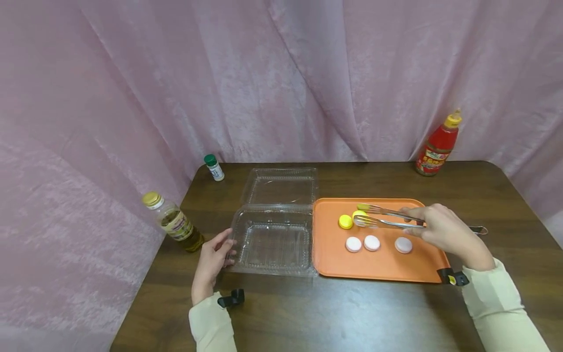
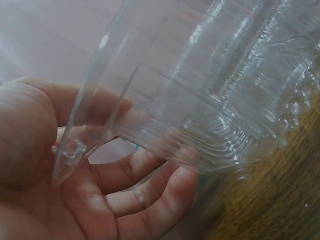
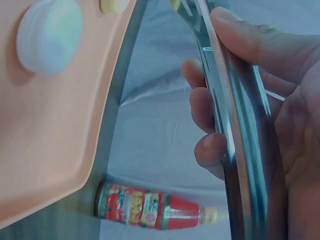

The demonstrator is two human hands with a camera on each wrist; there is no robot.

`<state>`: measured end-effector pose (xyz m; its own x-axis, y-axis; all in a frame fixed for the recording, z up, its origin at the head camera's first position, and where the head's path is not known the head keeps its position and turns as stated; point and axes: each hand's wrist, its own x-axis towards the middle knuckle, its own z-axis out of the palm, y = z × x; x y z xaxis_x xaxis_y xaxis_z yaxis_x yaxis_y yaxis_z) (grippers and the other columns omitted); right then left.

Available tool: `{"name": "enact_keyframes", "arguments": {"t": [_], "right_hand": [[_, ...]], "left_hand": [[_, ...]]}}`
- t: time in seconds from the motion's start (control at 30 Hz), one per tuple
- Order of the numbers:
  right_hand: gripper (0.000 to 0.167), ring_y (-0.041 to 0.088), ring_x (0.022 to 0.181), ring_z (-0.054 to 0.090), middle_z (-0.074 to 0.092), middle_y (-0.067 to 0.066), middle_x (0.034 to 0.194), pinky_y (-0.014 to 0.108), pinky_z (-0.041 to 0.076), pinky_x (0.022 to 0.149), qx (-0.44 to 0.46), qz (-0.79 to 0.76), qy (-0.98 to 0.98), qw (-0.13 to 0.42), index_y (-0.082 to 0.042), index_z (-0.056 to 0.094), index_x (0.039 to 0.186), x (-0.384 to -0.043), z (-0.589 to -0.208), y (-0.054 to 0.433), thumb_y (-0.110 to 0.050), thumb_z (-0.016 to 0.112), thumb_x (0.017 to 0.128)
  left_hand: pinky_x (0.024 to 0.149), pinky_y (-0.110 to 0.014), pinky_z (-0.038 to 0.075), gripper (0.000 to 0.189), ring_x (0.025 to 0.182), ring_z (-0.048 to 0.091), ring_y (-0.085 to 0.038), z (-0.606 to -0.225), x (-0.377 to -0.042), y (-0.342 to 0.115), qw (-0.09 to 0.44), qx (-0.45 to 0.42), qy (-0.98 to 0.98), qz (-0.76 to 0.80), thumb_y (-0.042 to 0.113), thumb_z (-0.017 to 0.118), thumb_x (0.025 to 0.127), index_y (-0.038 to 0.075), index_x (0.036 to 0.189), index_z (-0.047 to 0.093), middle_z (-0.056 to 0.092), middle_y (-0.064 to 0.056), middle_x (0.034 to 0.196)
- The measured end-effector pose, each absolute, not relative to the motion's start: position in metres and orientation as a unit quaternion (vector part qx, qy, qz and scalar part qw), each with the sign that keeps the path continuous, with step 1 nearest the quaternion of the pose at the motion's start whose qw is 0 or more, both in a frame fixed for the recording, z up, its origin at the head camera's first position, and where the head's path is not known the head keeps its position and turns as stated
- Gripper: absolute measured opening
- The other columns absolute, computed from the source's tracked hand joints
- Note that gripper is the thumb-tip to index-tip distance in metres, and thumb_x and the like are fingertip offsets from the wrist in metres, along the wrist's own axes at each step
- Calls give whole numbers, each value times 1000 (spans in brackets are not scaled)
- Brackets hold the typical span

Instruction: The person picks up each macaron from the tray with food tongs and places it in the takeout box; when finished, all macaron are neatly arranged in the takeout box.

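My left hand holds the left rim of a clear plastic clamshell box, whose lid lies opened back. In the left wrist view, thumb and fingers curl about the box's corner. My right hand grips metal tongs over an orange tray. Their two tips lie on either side of a yellow macaron; whether they press on it I cannot tell. Another yellow macaron sits beside it. Nearer me on the tray are three pale pink macarons.
An oil bottle stands to the left of my left hand. At the back left is a small green-capped shaker. A red sauce bottle stands at the back right. Pink curtain hangs behind the wooden table.
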<state>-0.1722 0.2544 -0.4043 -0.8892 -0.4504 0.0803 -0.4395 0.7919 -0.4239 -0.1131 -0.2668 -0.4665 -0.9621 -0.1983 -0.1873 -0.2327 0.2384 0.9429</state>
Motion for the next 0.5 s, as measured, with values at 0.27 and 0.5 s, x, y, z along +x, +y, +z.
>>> {"name": "enact_keyframes", "arguments": {"t": [0.27,0.5], "right_hand": [[41,8,56,42,73,4,85,28,33,51,-269,-198,942,11,4,70,121,-174,-393,239,-11,80,84],[42,5,53,39,71,0,84,28,33,50,-293,-204,934,2,2,69,124,-176,-383,226,-14,79,86]], "left_hand": [[66,-28,56,42,90,64,-26,-467,-113,-266,12,-140,782,607,7,51,104,1,146,52,63,-28,123],[64,-28,56,42,86,64,-23,-465,-112,-265,5,-134,782,609,6,52,104,-2,145,51,63,-28,120]]}}
